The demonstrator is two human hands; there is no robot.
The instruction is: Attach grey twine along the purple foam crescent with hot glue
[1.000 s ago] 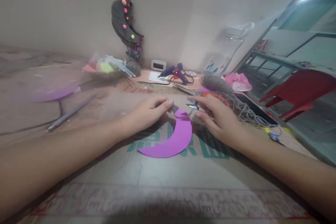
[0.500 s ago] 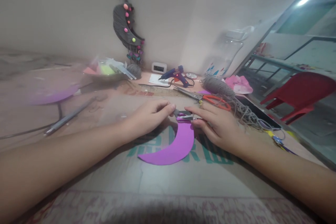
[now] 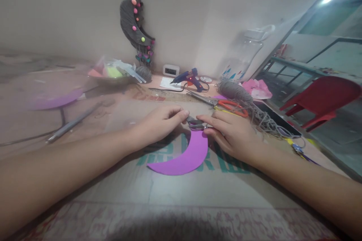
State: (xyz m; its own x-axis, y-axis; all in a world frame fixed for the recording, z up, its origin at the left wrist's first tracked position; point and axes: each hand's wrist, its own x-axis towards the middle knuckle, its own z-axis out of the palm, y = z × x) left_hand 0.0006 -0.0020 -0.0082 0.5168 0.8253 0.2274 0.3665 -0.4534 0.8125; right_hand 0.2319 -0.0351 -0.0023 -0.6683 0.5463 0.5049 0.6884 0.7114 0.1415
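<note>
A purple foam crescent [image 3: 194, 154] lies on the cardboard, its lower tip toward the left. Grey yarn [image 3: 190, 120] covers its upper end, where my left hand [image 3: 165, 122] is closed, thumb and fingers pinched together on the yarn-covered tip. Between the fingers of my right hand [image 3: 233, 133] is a small pair of metal snips [image 3: 201, 125], with the blades pointing left across the upper end of the crescent and lying close together. Whether a strand sits between the blades is too small to tell.
Behind my hands lie orange-handled scissors [image 3: 232, 107], a blue glue gun [image 3: 188, 78] and a grey yarn ball [image 3: 233, 89] with loose strands. A bowl [image 3: 109, 79] of coloured pieces stands back left. A yarn-wrapped crescent [image 3: 128, 20] hangs on the wall. A bottle [image 3: 243, 56] stands back right.
The snips' blades have come closer together, and my right hand has shifted slightly left. My left hand keeps its pinch; the crescent stays in nearly the same place.
</note>
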